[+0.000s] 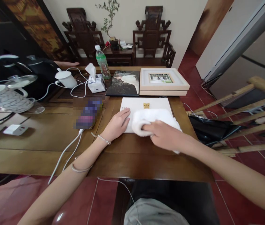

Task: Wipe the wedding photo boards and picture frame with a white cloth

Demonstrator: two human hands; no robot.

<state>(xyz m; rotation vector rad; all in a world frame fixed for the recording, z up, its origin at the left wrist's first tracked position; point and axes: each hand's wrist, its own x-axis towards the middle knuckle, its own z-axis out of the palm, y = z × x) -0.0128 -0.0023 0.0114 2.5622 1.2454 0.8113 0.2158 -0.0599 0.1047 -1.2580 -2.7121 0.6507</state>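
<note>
A flat white board (132, 103) with a small gold emblem (146, 105) lies on the wooden table in front of me. My left hand (117, 125) rests on the board's left edge, fingers stretched out and holding nothing. A folded white towel (154, 117) is in my right hand (164, 134), the fingers tucked into its fold. The towel lies over the right part of the board and hides that portion. Whether the board is a box lid, a book or the back of a frame, I cannot tell.
Behind the board are a dark picture panel (123, 86) and stacked light-wood frames (165, 89). A phone (87, 114) on a white cable lies left. Further back stand a tissue box (96, 83), a green bottle (103, 64), a lidded white cup (66, 78) and a patterned mug (8, 98).
</note>
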